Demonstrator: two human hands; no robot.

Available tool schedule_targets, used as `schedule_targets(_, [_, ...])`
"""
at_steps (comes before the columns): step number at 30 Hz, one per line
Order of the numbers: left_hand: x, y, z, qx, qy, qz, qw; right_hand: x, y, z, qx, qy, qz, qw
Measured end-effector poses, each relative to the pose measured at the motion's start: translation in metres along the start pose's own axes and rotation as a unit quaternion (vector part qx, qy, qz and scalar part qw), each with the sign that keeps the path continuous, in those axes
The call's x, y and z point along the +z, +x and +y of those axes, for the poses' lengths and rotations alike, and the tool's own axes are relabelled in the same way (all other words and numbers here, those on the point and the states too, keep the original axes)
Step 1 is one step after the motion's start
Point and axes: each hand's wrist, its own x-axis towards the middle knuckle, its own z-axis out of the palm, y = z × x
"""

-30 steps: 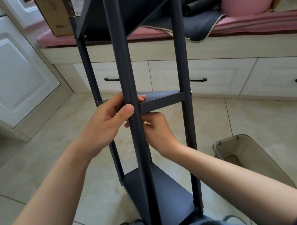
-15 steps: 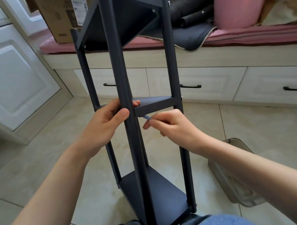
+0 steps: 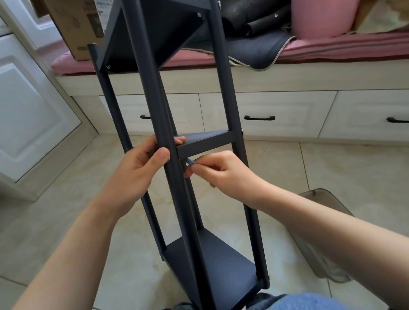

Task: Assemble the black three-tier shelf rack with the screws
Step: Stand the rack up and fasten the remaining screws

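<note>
The black three-tier rack (image 3: 222, 262) stands tilted between my knees, its top toward the bench. My left hand (image 3: 134, 169) grips the near pole (image 3: 154, 91) at the level of the middle shelf (image 3: 205, 140), thumb across the pole's front and fingertips on the shelf. My right hand (image 3: 220, 170) pinches a small grey hex key (image 3: 189, 161) whose tip points at the pole just under the middle shelf's corner. The screw itself is hidden. A silver screw head (image 3: 242, 131) shows on the right pole at the shelf.
A clear plastic bin (image 3: 324, 234) lies on the tiled floor at my right. Ahead is a bench with a pink cushion (image 3: 334, 48), a cardboard box (image 3: 76, 24), dark fabric and white drawers (image 3: 267, 114) below. A white cabinet door (image 3: 16, 111) stands at left.
My right hand came out from behind the near pole to its right side, now pinching the hex key under the middle shelf. The view shifted down a little. My left hand kept its grip.
</note>
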Motion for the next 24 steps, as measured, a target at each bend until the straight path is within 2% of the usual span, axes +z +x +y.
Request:
schedule_targets(10, [-0.005, 0.002, -0.007, 0.006, -0.004, -0.001, 1.000, 0.027, 0.011, 0.010, 0.024, 0.037, 0.013, 0.999])
schedule_targets(17, [-0.004, 0.005, -0.010, 0.011, -0.019, -0.014, 1.000, 0.050, 0.022, 0.018, 0.037, 0.098, 0.061, 0.993])
schedule_targets(21, [-0.004, 0.007, -0.009, 0.011, -0.029, -0.016, 0.999, 0.061, 0.027, 0.020, -0.003, 0.175, 0.102, 0.979])
schedule_targets(24, [-0.002, 0.009, -0.011, 0.008, -0.021, -0.015, 1.000, 0.065, 0.032, 0.020, 0.003, 0.303, 0.105, 0.947])
